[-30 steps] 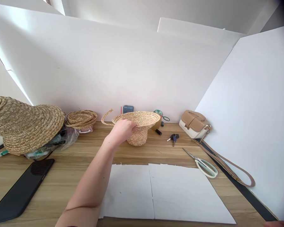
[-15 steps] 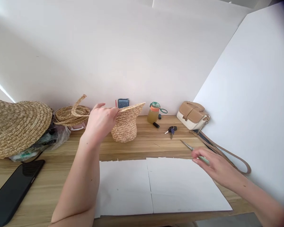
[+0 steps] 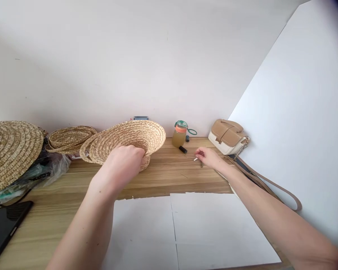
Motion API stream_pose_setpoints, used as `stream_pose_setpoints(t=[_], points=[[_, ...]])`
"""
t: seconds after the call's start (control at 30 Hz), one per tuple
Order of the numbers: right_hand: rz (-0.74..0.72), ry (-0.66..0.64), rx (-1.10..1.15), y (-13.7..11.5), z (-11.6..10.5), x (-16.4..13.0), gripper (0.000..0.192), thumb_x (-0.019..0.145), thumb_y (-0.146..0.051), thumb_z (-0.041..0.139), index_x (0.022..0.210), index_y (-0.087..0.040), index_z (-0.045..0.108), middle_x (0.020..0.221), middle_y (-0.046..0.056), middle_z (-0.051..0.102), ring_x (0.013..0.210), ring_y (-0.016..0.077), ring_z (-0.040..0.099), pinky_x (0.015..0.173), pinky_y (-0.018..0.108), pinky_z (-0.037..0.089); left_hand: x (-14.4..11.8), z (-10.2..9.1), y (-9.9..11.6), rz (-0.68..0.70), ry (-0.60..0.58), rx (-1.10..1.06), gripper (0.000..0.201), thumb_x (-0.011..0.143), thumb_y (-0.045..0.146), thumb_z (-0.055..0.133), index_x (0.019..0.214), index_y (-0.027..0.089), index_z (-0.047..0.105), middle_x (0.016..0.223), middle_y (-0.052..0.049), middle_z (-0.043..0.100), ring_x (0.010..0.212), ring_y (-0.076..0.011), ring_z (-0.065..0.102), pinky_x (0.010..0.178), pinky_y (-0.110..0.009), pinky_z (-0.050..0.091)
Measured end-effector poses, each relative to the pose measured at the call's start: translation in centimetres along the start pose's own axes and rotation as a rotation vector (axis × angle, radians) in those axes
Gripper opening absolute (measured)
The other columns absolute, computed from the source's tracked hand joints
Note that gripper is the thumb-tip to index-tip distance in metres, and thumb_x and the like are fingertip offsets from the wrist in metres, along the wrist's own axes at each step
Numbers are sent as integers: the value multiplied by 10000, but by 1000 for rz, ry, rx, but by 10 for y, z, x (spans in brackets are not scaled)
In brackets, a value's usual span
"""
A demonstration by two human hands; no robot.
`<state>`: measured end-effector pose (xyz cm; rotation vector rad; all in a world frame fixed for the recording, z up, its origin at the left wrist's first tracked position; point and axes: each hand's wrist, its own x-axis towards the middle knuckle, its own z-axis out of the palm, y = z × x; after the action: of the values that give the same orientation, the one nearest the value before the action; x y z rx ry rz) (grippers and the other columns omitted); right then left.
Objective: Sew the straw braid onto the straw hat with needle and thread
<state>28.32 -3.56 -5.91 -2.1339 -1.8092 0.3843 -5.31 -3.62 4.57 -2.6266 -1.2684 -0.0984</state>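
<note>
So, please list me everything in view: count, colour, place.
Held straw hat: 1, tan, left of centre
Straw brim: 1, tan, far left
Straw coil: 1, tan, between them
Plastic bag: 1, clear, below coil
Phone: 1, black, lower left
Blurred item: 1, bluish, behind hat
Bottle: 1, yellowish, green lid, back centre
Small rolls: 2, dark, beside bottle
Handbag: 1, tan and white, right
Keys: count hidden, white, brownish, centre right
Pale item: 1, right, mostly hidden
Paper sheets: 2, white, front
Table: 1, brown, beneath
Walls: 2, white, back, right
Left hand: 1, bare, gripping hat
Right hand: 1, bare, at keys
</note>
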Motion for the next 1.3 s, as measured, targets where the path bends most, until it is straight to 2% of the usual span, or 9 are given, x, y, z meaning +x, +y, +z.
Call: stream_pose_setpoints(t=[0.17, 0.37, 0.5, 0.6, 0.8, 0.9, 1.0, 1.1, 1.3], points=[[117, 0, -51, -9, 29, 58, 315, 910, -335, 559, 1164, -150, 572, 1182, 91, 589, 1018, 208, 597, 863, 421, 510, 0, -4, 2, 1, -88, -57, 231, 871, 245, 458, 762, 170, 648, 714, -82, 689, 669, -250, 646, 584, -307, 394], [177, 25, 52, -21, 47, 75, 316, 912, -320, 556, 1189, -167, 563, 1230, 96, 565, 1055, 215, 582, 887, 430, 501, -2, -3, 2, 31, -132, -125, 180, 852, 301, 570, 929, 178, 676, 813, -86, 698, 808, -276, 658, 707, -373, 472], [142, -5, 263, -27, 37, 64, 292, 908, -331, 561, 1135, -148, 577, 1133, 79, 599, 967, 192, 603, 822, 392, 519, -6, -3, 0, 91, 121, -151, 238, 859, 333, 578, 1028, 183, 654, 1019, -104, 677, 1101, -292, 567, 899, -415, 465], [62, -77, 508, -35, 19, 47, 272, 912, -374, 522, 1036, -136, 563, 979, 56, 626, 743, 129, 588, 662, 290, 500, -6, -7, 2, 108, 334, -166, 299, 878, 274, 548, 1160, 188, 597, 1150, -95, 646, 1261, -296, 454, 1003, -454, 422], [-138, -336, 927, -67, -15, 2, 372, 824, -544, 543, 885, -179, 507, 788, 28, 605, 511, 74, 417, 457, 222, 322, 4, -8, 14, 170, 625, -315, 353, 905, 200, 488, 1255, 201, 530, 1272, -74, 595, 1243, -234, 490, 1062, -428, 412], [-196, -476, 1007, -80, -21, -20, 383, 798, -550, 598, 815, -175, 526, 698, 9, 564, 516, 79, 430, 449, 213, 300, 6, -6, 25, 279, 600, -372, 350, 916, 167, 453, 1257, 195, 529, 1320, -89, 559, 1230, -215, 497, 1047, -412, 430], [-237, -594, 1040, -87, -24, -41, 381, 808, -537, 611, 784, -161, 549, 655, 6, 549, 512, 78, 443, 443, 208, 299, 6, -3, 38, 425, 483, -393, 353, 919, 169, 458, 1264, 172, 536, 1344, -102, 538, 1251, -224, 468, 1037, -403, 433], [-242, -663, 1051, -85, -27, -58, 361, 832, -513, 603, 874, -156, 582, 670, 8, 556, 533, 79, 461, 449, 201, 313, 11, 5, 49, 502, 348, -469, 335, 917, 150, 450, 1230, 154, 569, 1179, -96, 643, 1087, -200, 579, 924, -345, 493], [-95, -537, 1010, -56, -24, -77, 463, 847, -607, 515, 890, -150, 574, 705, 17, 562, 523, 74, 452, 445, 211, 286, 25, 29, 67, 357, 290, -682, 245, 893, 193, 488, 1030, 177, 691, 915, -57, 722, 826, -178, 649, 732, -282, 489]])
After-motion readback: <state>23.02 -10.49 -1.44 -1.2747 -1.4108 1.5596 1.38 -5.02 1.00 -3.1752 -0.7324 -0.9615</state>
